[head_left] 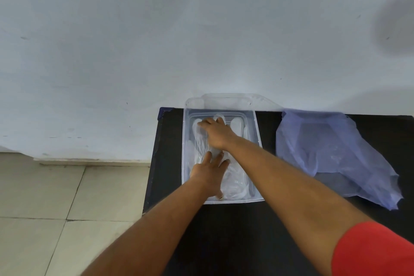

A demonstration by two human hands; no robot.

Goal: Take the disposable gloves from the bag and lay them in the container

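Observation:
A clear plastic container (pixel 257 132) sits on the black table against the wall. Transparent disposable gloves (pixel 235 181) lie flat inside it, finger ends toward the wall. My left hand (pixel 210 175) rests palm down on the near part of the gloves, fingers spread. Farther in, my right hand (pixel 216 132) presses flat on the gloves' far part. Neither hand grips anything. The pale blue-violet plastic bag (pixel 331 152) lies crumpled and flat to the right of the container.
The black table (pixel 235 231) ends at its left edge just beside the container, with tiled floor (pixel 56 208) below. The container's clear lid (pixel 228 99) leans against the white wall behind it.

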